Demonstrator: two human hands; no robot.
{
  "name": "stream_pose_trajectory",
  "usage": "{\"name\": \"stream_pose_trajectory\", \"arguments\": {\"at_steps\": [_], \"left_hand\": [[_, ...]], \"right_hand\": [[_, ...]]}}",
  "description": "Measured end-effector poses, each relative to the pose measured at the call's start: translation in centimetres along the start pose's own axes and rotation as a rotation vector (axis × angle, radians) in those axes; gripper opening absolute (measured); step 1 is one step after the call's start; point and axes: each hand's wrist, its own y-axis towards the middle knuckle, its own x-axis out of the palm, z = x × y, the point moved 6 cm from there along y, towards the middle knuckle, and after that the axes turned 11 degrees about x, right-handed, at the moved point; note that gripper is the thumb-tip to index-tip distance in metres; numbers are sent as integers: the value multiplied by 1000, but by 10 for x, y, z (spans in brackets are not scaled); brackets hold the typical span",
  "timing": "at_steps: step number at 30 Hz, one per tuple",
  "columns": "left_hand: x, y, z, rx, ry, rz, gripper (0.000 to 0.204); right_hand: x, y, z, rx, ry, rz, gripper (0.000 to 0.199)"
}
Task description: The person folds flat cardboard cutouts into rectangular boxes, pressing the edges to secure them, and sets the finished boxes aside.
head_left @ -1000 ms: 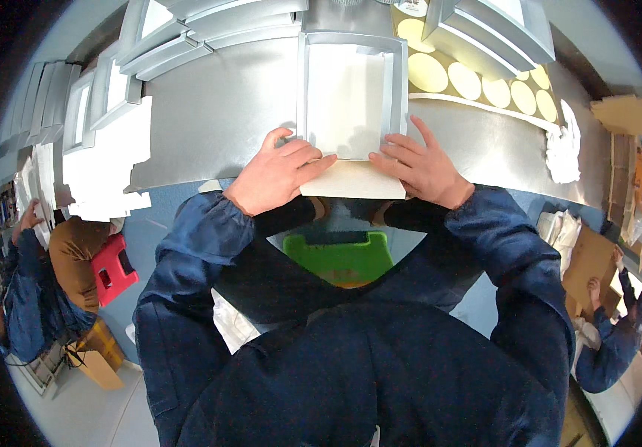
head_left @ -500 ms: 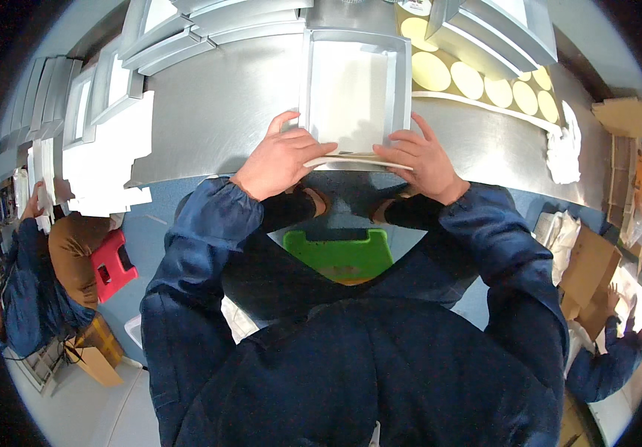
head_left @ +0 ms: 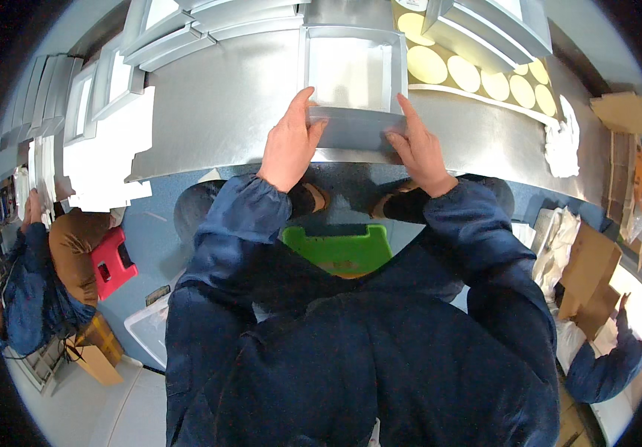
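In front of me on the metal table lies a shallow grey cardboard box [head_left: 356, 132] with a white inside, its open top facing up. My left hand [head_left: 288, 149] grips its near left corner, with the thumb on the near wall and the forefinger along the left side. At the near right corner my right hand [head_left: 421, 155] holds the box the same way. The near wall shows a plain grey outer face. My other fingers are partly hidden beside the box.
Stacked grey boxes [head_left: 164, 45] stand at the back left, beside white sheets [head_left: 108, 156]. Right of my box, round yellow stickers [head_left: 464, 74] lie on a sheet under another grey box [head_left: 485, 33]. A crumpled white tissue [head_left: 563, 141] rests farther right. Co-workers sit at both sides.
The near side, earlier a pale flap edge under my fingers, now shows as a grey wall. My hands have moved slightly farther away, with forefingers stretched along the sides.
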Motion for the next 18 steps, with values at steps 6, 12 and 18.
{"name": "stream_pose_trajectory", "arguments": {"at_steps": [6,12,18], "left_hand": [[1,-1,11,143,94,171,30],[15,-30,21,739,255,9,40],[7,-30,27,795,317,-51,41]], "right_hand": [[12,-8,-11,-58,29,101,62],[13,-11,-21,-409,-389,341,41],[23,-34,-24,-677,-493,238,33]]}}
